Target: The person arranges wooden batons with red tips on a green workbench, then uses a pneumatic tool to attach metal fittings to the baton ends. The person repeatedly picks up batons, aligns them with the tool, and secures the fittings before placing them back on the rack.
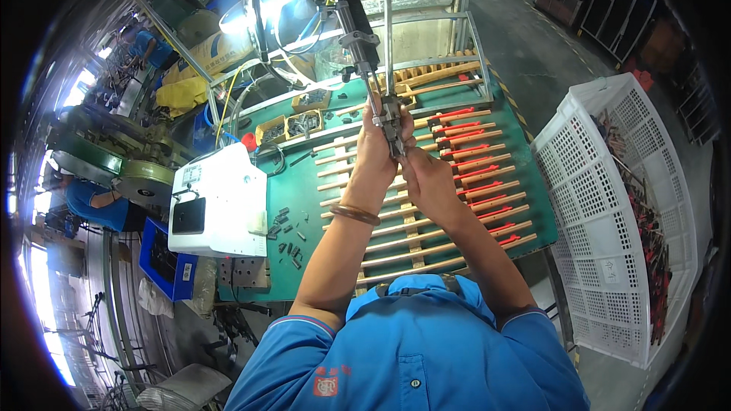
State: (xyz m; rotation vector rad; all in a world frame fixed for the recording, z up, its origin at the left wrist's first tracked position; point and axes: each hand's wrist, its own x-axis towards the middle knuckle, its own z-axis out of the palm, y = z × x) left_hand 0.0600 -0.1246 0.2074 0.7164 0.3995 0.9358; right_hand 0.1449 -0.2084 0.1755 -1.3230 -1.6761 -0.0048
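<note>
One dark metal tool (390, 116) sits between two hands over the worktop (304, 190), below one black-and-silver cylinder (356, 34). We see its long axis run from upper left down to the right, the narrow lower end pointing back toward the wearer. The left hand (375, 137) has its fingers curled around the tool's side; the right hand (431, 181) has its fingers drawn narrow at the lower tip, and we cannot tell whether they pinch a small part there.

Under and beside the hands we count roughly ten wooden sticks (487, 234) bearing red pieces (499, 230), laid in a row. To the left we find at least three small boxes (288, 129) of metal parts, and a dozen or more loose dark pieces (285, 218) near one white machine (221, 217). Farther out, one blue bin (183, 278) holds dark items we cannot make out, and one white perforated crate (582, 221), right of the worktop, holds many sticks with red pieces among them.
</note>
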